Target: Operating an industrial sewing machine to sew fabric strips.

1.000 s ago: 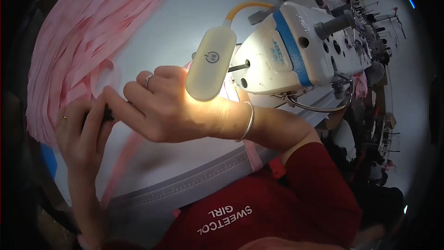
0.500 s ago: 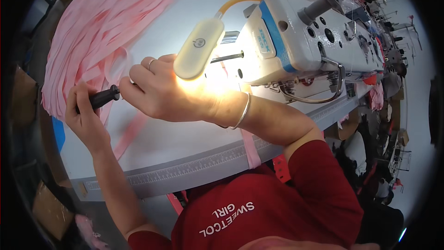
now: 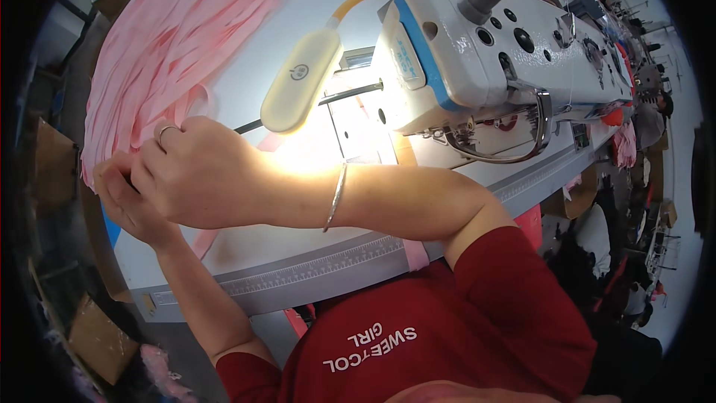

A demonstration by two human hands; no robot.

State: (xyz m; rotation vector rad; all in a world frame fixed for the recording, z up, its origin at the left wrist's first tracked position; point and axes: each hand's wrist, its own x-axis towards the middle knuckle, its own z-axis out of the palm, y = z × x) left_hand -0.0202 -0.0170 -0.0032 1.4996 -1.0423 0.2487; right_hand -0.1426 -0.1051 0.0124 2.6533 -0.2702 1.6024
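Left of the sewing machine point(image 3: 466, 67), beyond its lamp point(image 3: 298, 82), I have bare surface point(image 3: 253, 67) to pass over, as far as the heap of pink fabric strips point(image 3: 164, 52). The lamp and a dark rod point(image 3: 350, 92) jut left of the machine, obstructing a straight way in; my right forearm point(image 3: 403, 198) blocks its near side.

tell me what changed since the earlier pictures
The right hand moved left, away from the pale oval lamp, overlapping the left hand in view. The black cylindrical handle seen earlier is hidden; whether still held is unclear. The long pink fabric strips and white-and-blue sewing machine stayed put.
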